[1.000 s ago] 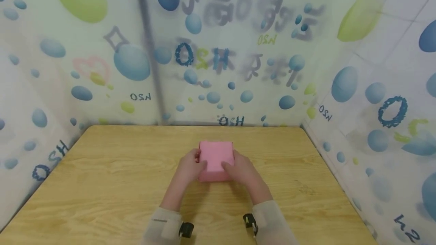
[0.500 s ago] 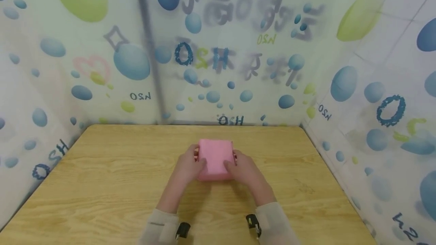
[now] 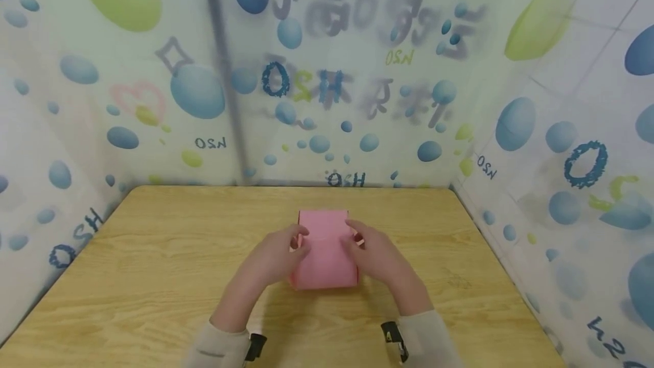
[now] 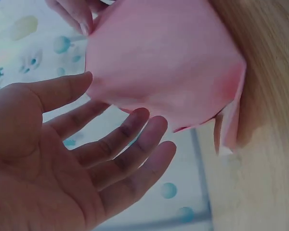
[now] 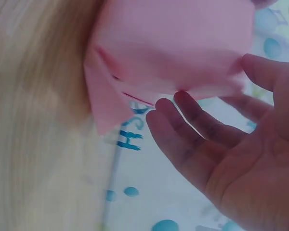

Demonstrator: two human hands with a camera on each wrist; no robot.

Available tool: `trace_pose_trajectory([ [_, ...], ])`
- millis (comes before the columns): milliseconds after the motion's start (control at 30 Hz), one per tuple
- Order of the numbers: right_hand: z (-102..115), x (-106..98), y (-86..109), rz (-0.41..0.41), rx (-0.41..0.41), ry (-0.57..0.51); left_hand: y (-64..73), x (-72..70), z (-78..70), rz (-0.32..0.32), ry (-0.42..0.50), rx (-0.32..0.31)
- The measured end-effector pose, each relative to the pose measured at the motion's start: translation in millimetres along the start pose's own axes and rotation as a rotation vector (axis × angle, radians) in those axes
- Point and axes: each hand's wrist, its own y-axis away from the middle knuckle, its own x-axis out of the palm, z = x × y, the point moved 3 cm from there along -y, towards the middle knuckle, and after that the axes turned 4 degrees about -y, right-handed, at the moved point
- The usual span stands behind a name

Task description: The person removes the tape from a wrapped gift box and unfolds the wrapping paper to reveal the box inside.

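A pink folding paper box [image 3: 327, 266] sits near the middle of the table, with a crease across its upper face and a panel nearer me below it. My left hand [image 3: 273, 257] is at its left edge, thumb and index finger pinching the panel there; the other fingers are loosely bent off it. On the opposite edge my right hand [image 3: 380, 254] pinches likewise. In the left wrist view, a narrow flap [image 4: 229, 127] juts from the pink panel by the table. A similar side flap [image 5: 108, 96] shows in the right wrist view. Both index fingertips are partly hidden behind the panel.
The wooden table [image 3: 153, 277] extends around the box on every side. White curtain-like walls [image 3: 327, 33] printed with blue and green spots stand behind it and at both sides. Black straps [image 3: 255, 347] are at both sleeve cuffs.
The box's near panel has come toward me and looks larger, and a crease now shows across the top. Both hands have shifted their grip, with wrists farther apart.
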Motion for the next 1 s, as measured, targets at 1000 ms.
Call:
trace_pose_trajectory([
  [1000,-38,31,81.1,0.406,-0.082,0.648,65.9,61.1,40.4,0.274,-0.651,0.186],
])
